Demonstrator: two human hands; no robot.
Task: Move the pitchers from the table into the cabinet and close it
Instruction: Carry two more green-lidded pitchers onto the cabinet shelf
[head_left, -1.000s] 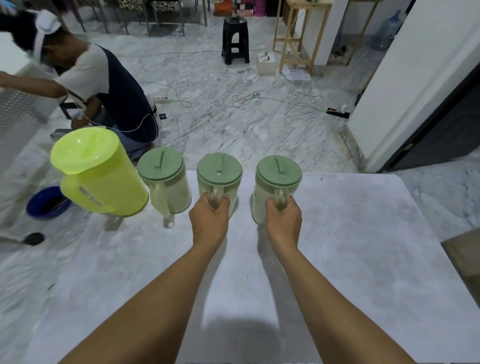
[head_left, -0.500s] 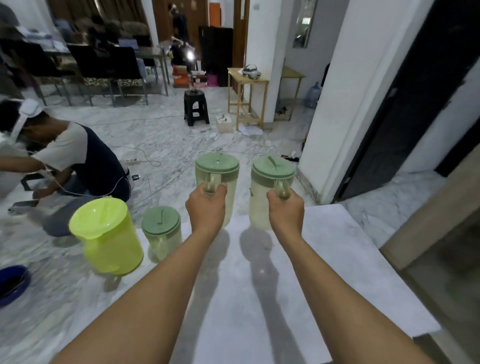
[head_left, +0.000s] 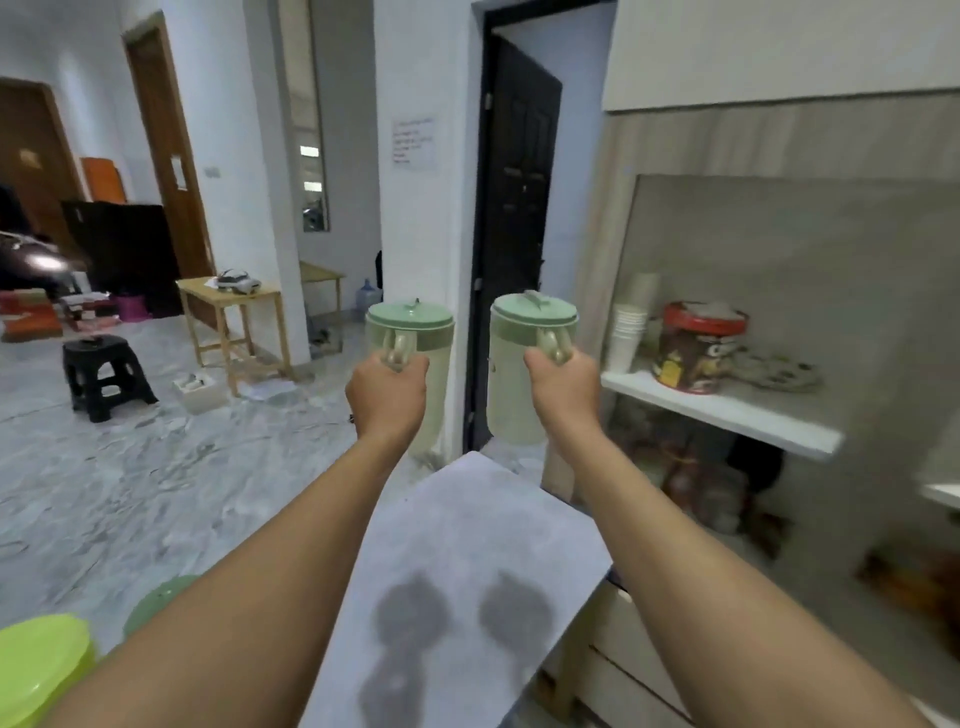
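Observation:
My left hand (head_left: 387, 392) grips the handle of a pale pitcher with a green lid (head_left: 413, 332), held up in the air beyond the table's far end. My right hand (head_left: 563, 387) grips the handle of a second green-lidded pitcher (head_left: 524, 374) beside it, also raised. A lime-yellow pitcher (head_left: 39, 670) and another green-lidded pitcher (head_left: 156, 603) stand on the marble table (head_left: 467, 545) at the lower left, partly hidden by my left arm. The open cabinet (head_left: 779, 322) is on the right, its white shelf (head_left: 727, 410) at hand height.
The shelf carries stacked paper cups (head_left: 631, 322), a red-rimmed tin (head_left: 698, 348) and a patterned plate (head_left: 779, 369). More items fill the space below it. A black door (head_left: 514, 234) stands ahead. A wooden side table (head_left: 234, 317) and a black stool (head_left: 104, 374) are across the floor.
Both hands have lifted their pitchers higher off the table and my view has swung right toward the cabinet. The other two pitchers have slid to the lower left corner of view.

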